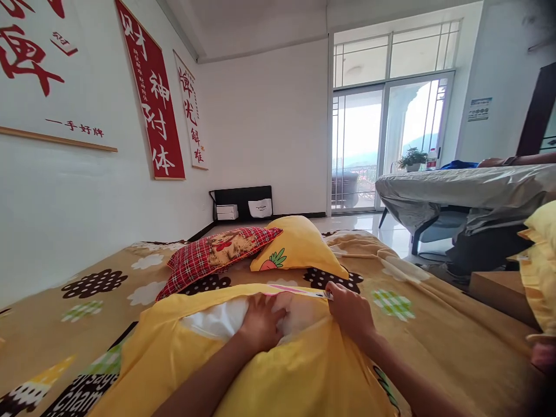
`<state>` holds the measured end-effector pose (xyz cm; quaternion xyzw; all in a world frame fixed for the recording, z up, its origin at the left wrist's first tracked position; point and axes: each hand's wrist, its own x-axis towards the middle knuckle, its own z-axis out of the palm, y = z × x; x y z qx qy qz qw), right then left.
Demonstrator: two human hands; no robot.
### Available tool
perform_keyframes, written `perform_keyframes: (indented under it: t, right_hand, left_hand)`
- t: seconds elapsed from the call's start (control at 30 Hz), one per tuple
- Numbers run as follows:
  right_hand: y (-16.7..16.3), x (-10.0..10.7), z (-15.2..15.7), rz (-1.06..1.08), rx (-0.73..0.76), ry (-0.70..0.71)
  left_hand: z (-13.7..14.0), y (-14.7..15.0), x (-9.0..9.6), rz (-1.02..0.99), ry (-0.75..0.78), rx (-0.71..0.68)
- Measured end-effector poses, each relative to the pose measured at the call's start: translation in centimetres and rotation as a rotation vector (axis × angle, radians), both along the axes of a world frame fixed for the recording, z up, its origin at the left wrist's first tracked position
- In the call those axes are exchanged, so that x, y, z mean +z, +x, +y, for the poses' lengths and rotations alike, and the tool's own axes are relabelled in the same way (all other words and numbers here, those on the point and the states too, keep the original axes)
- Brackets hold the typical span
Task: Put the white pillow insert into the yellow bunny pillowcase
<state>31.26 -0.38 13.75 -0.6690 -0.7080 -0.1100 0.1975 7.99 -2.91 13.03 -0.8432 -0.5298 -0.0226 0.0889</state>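
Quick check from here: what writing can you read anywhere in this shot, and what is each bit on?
"财神附体": red wall scroll, large white characters.
"一手好牌": white wall banner, small red line along its bottom; the big red characters above are cut off.
White scroll: red characters, not surely readable.
"cham": bedspread, cut off by the yellow pillowcase.
Wall notice and white bag: too small.

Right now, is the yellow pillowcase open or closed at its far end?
Open: the yellow pillowcase gapes at its far end, white pillow showing; left hand presses there, right hand grips the edge.

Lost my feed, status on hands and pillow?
Left hand pressing white pillow inside yellow case. Right hand gripping case's open edge. Nothing blocking.
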Motion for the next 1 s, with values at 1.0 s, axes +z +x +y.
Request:
perform_keyframes:
  t: [1.0]
  right_hand:
    - [4.1,1.5,-6.5,0.168,0.303,0.636]
  left_hand:
    - [0.7,11.8,0.8,-0.04,0.139,-0.628]
